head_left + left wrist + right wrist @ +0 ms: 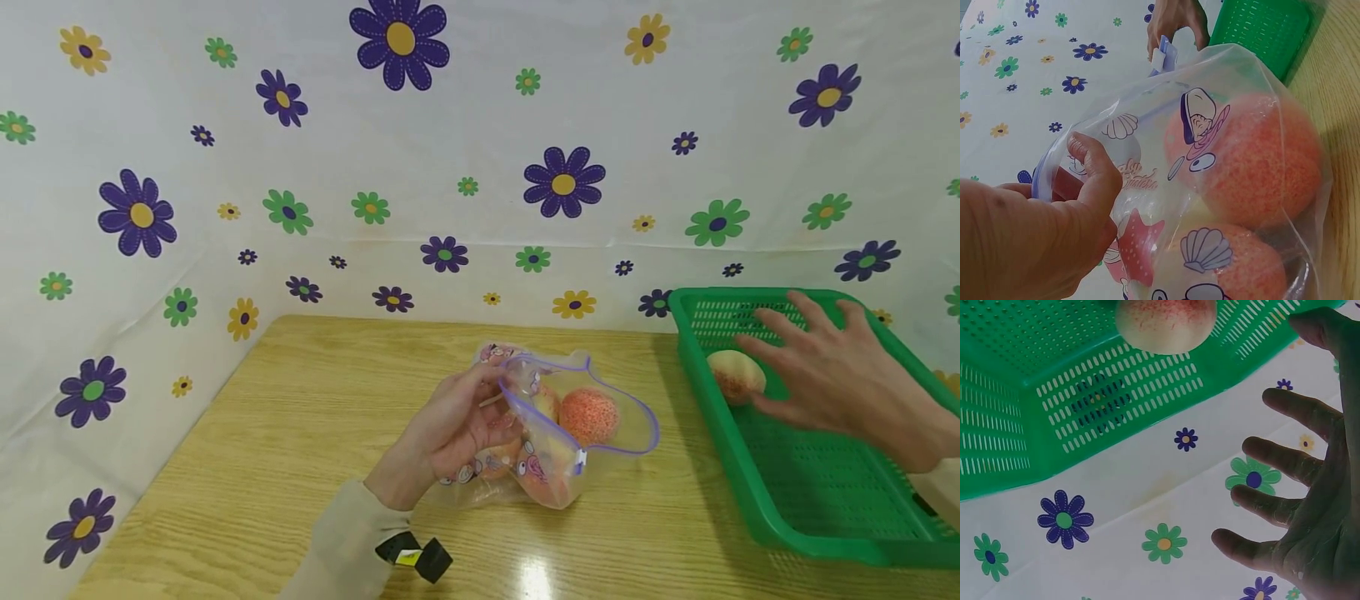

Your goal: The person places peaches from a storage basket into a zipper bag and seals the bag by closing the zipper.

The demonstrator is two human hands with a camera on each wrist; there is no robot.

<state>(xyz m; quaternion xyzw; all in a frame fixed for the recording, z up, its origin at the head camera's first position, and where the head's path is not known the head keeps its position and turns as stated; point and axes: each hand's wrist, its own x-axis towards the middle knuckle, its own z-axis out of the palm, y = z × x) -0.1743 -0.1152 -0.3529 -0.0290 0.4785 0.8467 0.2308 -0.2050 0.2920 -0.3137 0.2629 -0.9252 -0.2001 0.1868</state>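
Observation:
My left hand (450,429) holds the left edge of a clear zip bag (657,433) with a purple-blue rim and cartoon prints. In the left wrist view the thumb lies over the plastic near the bag's mouth, which gapes toward the right. Several pink-red peaches (1263,165) are inside, one of them close under the opening. My right hand (832,375) hovers with spread fingers over a green plastic basket (757,500). Its thumb and fingertips come near a pale peach (731,371) at the basket's left wall. Nothing is in that hand.
The bag rests on a light wood table (322,400), left of the basket. Behind and to the left hangs a white flower-print sheet (465,125). A black wrist strap (412,554) sits on the left sleeve.

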